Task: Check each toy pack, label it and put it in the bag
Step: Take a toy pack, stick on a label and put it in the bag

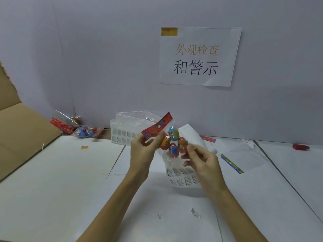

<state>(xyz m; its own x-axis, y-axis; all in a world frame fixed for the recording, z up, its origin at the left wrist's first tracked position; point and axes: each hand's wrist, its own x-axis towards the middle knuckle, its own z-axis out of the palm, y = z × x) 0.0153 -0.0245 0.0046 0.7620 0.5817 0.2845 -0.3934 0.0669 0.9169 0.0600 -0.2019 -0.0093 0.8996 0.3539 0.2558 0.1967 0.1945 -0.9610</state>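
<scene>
Clear toy pack [172,142] (red header), held aloft

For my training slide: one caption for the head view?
Both hands, left hand and right hand, hold up a toy pack of eggs above label sheets.

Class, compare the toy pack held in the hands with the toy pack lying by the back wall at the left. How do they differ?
The held toy pack is lifted above the table, gripped by the left hand and right hand; the back toy pack lies untouched on the table. The held one shows mostly red eggs, the back one mostly blue. Both are clear bags of toy eggs.
</scene>
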